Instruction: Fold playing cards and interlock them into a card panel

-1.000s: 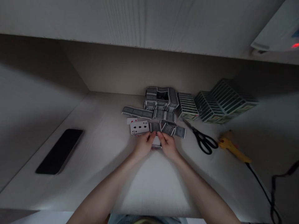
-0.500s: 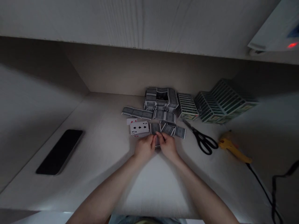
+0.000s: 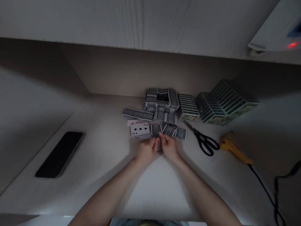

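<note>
My left hand and my right hand meet over the middle of the desk, fingers closed. They pinch a playing card between them; only a small part and its pale edge show, the rest being covered by my fingers. Just beyond my left hand lie face-up playing cards, a three of spades on top. Past my fingertips, patterned card pieces lie face down. Behind them is a long strip of joined cards. A box-like structure built of cards, with a square opening on top, stands at the back.
Ribbed blocks of folded cards and a larger stepped one stand at the back right. Black-handled scissors and a yellow glue gun with a cord lie right. A phone lies left. A shelf overhangs the desk.
Both hands have shifted very slightly to the right, with a small tilt of the card between them. The things on the desk lie as before.
</note>
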A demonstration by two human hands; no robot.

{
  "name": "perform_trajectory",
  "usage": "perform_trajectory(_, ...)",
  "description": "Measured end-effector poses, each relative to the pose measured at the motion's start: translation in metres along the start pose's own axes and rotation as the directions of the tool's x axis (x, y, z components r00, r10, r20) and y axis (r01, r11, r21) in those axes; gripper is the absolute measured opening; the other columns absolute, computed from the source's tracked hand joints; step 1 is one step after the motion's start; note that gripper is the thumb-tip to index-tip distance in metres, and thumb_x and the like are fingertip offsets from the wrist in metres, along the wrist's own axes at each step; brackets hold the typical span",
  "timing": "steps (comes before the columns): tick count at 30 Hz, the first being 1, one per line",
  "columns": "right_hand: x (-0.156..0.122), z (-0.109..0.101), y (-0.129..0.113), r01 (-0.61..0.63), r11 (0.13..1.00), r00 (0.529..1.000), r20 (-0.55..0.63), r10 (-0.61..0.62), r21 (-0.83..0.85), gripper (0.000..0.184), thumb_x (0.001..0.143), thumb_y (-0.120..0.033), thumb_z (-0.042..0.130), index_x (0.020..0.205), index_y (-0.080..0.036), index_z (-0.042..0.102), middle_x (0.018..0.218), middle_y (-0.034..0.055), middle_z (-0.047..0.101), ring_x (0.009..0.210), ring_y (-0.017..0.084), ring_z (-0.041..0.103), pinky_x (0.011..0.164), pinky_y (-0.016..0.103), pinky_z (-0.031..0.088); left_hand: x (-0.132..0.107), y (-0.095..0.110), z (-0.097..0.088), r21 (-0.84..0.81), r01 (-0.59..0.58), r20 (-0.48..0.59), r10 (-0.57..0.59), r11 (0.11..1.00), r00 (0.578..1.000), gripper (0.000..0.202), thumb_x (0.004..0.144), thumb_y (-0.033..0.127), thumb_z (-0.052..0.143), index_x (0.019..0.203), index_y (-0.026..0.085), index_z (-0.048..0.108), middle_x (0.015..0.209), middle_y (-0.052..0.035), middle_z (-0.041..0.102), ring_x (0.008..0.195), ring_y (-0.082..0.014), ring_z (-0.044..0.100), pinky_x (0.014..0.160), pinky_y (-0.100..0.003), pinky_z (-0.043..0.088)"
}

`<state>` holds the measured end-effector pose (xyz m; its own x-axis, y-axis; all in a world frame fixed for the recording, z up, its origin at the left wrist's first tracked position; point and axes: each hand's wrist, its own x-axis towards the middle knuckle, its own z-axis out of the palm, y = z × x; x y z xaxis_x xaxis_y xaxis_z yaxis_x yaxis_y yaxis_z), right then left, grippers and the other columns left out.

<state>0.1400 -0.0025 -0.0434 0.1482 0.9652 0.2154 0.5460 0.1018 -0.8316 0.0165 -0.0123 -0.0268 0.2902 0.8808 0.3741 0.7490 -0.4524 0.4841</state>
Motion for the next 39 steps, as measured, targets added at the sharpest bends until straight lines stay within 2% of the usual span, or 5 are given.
perform_trajectory(7,-0.003,-0.002,0.001,0.13,0.991,0.991,0.018,-0.131,0.033,0.038,0.086,-0.04,0.032,0.058,-0.018,0.045,0.051,-0.0016,0.047,0.05,0.011,0.042,0.048,0.022,0.031,0.008,-0.005,0.003,-0.35,0.283,0.081,-0.272,0.893,0.959,0.035,0.086,0.04,0.031,0.066,0.017,0.049,0.056,0.0013,0.05,0.051,-0.0103,0.045,0.048,-0.021,0.029)
perform_trajectory(20,-0.017,-0.001,-0.009,0.297,0.916,0.951,-0.005,-0.309,-0.269,0.036,0.088,-0.029,0.033,0.061,-0.017,0.054,0.051,0.0016,0.054,0.047,0.011,0.046,0.05,0.023,0.03,0.007,-0.001,0.005,-0.296,0.295,0.057,-0.291,0.909,0.955,0.034,0.086,0.038,0.033,0.068,0.017,0.052,0.058,0.0002,0.053,0.052,-0.0104,0.045,0.049,-0.021,0.029)
perform_trajectory(28,-0.018,-0.003,-0.012,0.455,0.785,0.869,0.018,-0.494,-0.42,0.035,0.087,-0.025,0.037,0.056,-0.017,0.053,0.047,0.002,0.054,0.044,0.011,0.046,0.05,0.025,0.028,0.008,-0.003,0.007,-0.191,0.325,0.018,-0.328,0.926,0.945,0.037,0.087,0.034,0.03,0.07,0.015,0.056,0.06,-0.0042,0.059,0.052,-0.0131,0.05,0.051,-0.024,0.03)
perform_trajectory(34,-0.022,-0.005,-0.01,0.519,0.733,0.826,0.039,-0.562,-0.439,0.038,0.086,-0.027,0.038,0.05,-0.019,0.047,0.044,0.0017,0.05,0.045,0.012,0.046,0.052,0.027,0.03,0.008,-0.001,0.007,-0.324,0.372,0.035,-0.382,0.87,0.924,0.041,0.087,0.038,0.028,0.065,0.015,0.054,0.056,-0.0026,0.056,0.05,-0.012,0.047,0.049,-0.023,0.03)
perform_trajectory(39,-0.019,-0.006,-0.013,0.35,0.915,0.929,-0.048,-0.366,-0.2,0.038,0.086,-0.029,0.034,0.052,-0.019,0.045,0.046,-0.0006,0.046,0.045,0.01,0.041,0.049,0.024,0.03,0.011,-0.006,0.006,-0.546,0.365,0.089,-0.381,0.754,0.92,0.043,0.085,0.044,0.031,0.059,0.015,0.05,0.054,-0.0006,0.053,0.053,-0.0119,0.047,0.05,-0.023,0.033)
